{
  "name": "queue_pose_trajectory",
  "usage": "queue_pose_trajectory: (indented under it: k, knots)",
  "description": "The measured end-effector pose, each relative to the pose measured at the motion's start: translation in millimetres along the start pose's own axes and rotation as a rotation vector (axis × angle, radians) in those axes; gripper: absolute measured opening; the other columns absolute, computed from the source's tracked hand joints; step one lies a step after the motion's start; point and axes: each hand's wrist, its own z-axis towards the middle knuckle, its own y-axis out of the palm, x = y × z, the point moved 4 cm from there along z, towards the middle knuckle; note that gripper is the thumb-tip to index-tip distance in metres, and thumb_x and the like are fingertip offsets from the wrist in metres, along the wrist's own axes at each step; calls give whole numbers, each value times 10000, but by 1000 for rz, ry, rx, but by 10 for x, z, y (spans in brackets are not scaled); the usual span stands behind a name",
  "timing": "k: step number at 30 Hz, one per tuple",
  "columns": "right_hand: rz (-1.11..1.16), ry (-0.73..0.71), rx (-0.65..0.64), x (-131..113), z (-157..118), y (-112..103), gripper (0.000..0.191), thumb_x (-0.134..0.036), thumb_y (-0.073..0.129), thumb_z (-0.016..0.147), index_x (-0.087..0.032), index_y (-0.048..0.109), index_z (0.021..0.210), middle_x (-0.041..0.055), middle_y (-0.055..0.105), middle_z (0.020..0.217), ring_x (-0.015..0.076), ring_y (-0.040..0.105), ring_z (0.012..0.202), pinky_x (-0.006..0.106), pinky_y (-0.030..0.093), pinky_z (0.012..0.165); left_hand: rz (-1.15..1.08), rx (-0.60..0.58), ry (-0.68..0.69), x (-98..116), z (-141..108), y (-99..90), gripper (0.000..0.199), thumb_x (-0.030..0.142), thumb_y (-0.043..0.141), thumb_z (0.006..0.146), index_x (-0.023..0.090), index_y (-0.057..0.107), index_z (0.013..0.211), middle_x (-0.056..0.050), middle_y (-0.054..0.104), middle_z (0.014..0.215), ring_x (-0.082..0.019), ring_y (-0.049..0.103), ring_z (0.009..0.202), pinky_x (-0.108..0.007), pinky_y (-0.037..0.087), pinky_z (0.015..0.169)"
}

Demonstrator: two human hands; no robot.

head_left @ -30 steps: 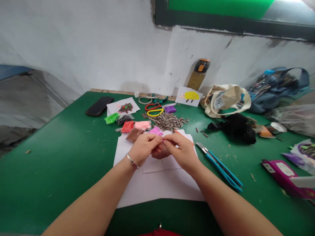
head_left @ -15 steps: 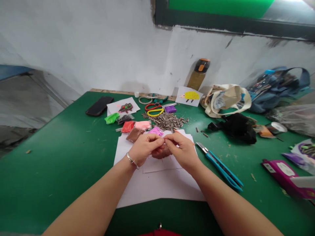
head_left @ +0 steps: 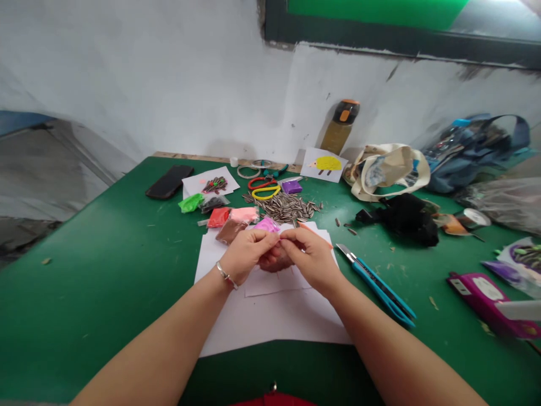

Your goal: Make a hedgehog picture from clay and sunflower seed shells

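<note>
My left hand and my right hand meet above a stack of white paper sheets, their fingertips pinching a small bit too hidden to identify. Just below the fingers lies a reddish-brown clay lump, partly covered by both hands. A silver bangle circles my left wrist. Beyond my left fingers sit a pink clay packet and a salmon clay packet. A thin orange strip lies past my right hand.
On the green table are a brown clay packet, sunflower seeds, scissors, and a hedgehog picture. A blue utility knife lies to the right. A black phone sits far left.
The view has shifted slightly. My hands stay together over the clay lump, with only small finger movement.
</note>
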Motion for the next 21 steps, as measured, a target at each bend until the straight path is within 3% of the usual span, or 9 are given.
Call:
queue_pose_trajectory:
  k: [5, 10, 16, 21]
  knots:
    - [-12, 4, 2, -20, 0, -6, 150, -210, 513, 821, -200, 661, 800, 16, 657, 769, 148, 593, 712, 261, 478, 658, 45, -26, 19, 27, -14, 16, 353, 454, 686, 728, 113, 630, 658, -19, 595, 579, -98, 537, 516, -213, 406, 487]
    - [6, 9, 17, -13, 0, -4, 153, -217, 539, 812, -202, 666, 896, 25, 671, 837, 141, 590, 694, 257, 474, 636, 26, -27, 11, 32, -16, 18, 340, 446, 673, 748, 120, 627, 661, -15, 599, 592, -94, 536, 516, -211, 408, 489]
    - [-99, -41, 18, -21, 9, -32, 160, -209, 525, 833, -218, 685, 826, 18, 675, 795, 158, 597, 743, 275, 474, 686, 21, -27, 10, 27, -11, 11, 331, 436, 710, 712, 113, 636, 697, -10, 586, 577, -101, 534, 523, -213, 402, 484]
    - [-115, -76, 13, -17, 3, -41, 210, -210, 550, 824, -218, 678, 991, 32, 694, 904, 156, 604, 749, 285, 478, 698, 20, 3, 2, 16, -2, -13, 361, 462, 695, 723, 107, 635, 692, -21, 598, 599, -103, 544, 534, -220, 420, 501]
